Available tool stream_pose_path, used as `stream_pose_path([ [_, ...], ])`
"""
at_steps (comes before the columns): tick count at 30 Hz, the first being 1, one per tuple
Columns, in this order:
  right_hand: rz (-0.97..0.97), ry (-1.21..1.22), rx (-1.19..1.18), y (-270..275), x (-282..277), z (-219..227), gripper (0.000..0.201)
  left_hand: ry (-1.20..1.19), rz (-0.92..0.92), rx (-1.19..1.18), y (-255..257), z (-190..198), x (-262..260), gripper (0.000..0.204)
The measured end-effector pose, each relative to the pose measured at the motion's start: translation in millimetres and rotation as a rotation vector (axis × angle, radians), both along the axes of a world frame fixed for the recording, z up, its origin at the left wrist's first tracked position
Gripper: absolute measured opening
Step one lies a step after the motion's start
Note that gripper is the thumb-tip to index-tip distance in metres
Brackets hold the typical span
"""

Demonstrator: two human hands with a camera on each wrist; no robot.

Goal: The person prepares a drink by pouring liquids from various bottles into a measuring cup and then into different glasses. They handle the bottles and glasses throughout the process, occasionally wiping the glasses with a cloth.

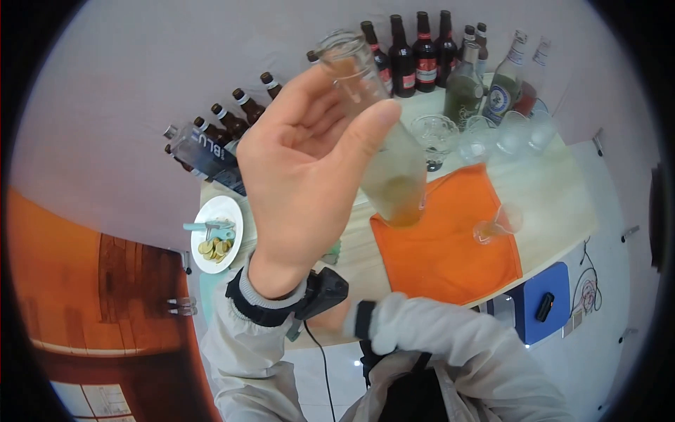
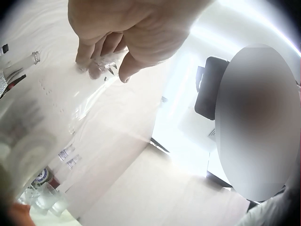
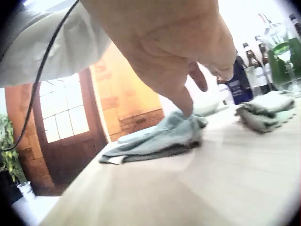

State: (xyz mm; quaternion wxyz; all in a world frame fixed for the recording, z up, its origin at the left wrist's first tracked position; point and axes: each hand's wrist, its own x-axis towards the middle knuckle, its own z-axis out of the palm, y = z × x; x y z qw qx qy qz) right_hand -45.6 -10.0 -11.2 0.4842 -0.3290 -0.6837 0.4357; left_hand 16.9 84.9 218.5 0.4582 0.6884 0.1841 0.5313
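In the head view my left hand (image 1: 302, 169) grips a clear glass bottle (image 1: 394, 165) by its neck and shoulder, tilted with the mouth up and to the left. The fingers go behind the glass and the thumb lies along the near side. In the left wrist view the bottle's mouth is among the fingers. My right hand (image 3: 178, 52) is low over the table in the right wrist view, its fingers apart and one fingertip at the top of a folded grey-green cloth (image 3: 162, 139). My left forearm hides most of that hand in the head view.
An orange cloth (image 1: 443, 246) lies on the table, with a small stemmed glass (image 1: 496, 225) on it. Brown bottles (image 1: 401, 56) line the back. Several clear glasses (image 1: 513, 133) stand at the right. A white plate (image 1: 200, 239) holds a knife and cut limes.
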Motion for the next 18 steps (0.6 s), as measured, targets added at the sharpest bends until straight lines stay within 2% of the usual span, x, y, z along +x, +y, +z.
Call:
stream_pose_path([
  [1, 0.060, -0.320, 0.174, 8.3, -40.2, -53.2, 0.057, 0.030, 0.013, -0.010, 0.2, -2.4, -0.7, 0.041],
  [3, 0.484, -0.673, -0.197, -6.2, 4.6, 37.6, 0.069, 0.054, 0.013, -0.049, -4.4, -6.8, 1.0, 0.041],
  [4, 0.468, -0.673, -0.201, -5.8, -0.3, 24.8, 0.069, 0.075, 0.025, -0.081, -6.4, -8.9, 2.0, 0.041],
  [6, 0.536, -0.521, -0.082, -10.5, -14.9, -12.7, 0.068, 0.070, 0.018, -0.107, -7.8, -17.0, 3.3, 0.041],
  [9, 0.483, -0.484, -0.050, -22.7, 3.9, -4.6, 0.069, 0.089, 0.018, -0.145, -7.9, -30.7, 6.0, 0.040],
  [10, 0.385, -0.600, 0.279, -29.2, 14.5, -2.2, 0.062, 0.111, -0.008, -0.159, -8.9, -32.6, 5.8, 0.040],
  [11, 0.379, -0.613, 0.268, -40.8, 30.1, -2.5, 0.062, 0.133, -0.031, -0.175, -10.3, -35.1, 5.5, 0.040],
  [13, 0.252, -0.372, 0.304, -71.5, 77.6, 0.5, 0.053, 0.086, -0.051, -0.262, -11.6, -40.9, 6.8, 0.047],
  [15, 0.261, -0.341, 0.040, -102.7, 144.8, 16.9, 0.041, 0.091, -0.062, -0.260, -12.6, -49.5, 8.6, 0.048],
  [17, 0.107, -0.426, -0.464, -122.1, 220.6, 67.0, 0.037, 0.050, -0.073, -0.279, -14.0, -58.8, 12.8, 0.049],
  [18, -0.118, -0.417, -0.501, -136.3, 251.6, 57.5, 0.037, 0.055, -0.078, -0.266, -14.1, -62.7, 15.0, 0.049],
])
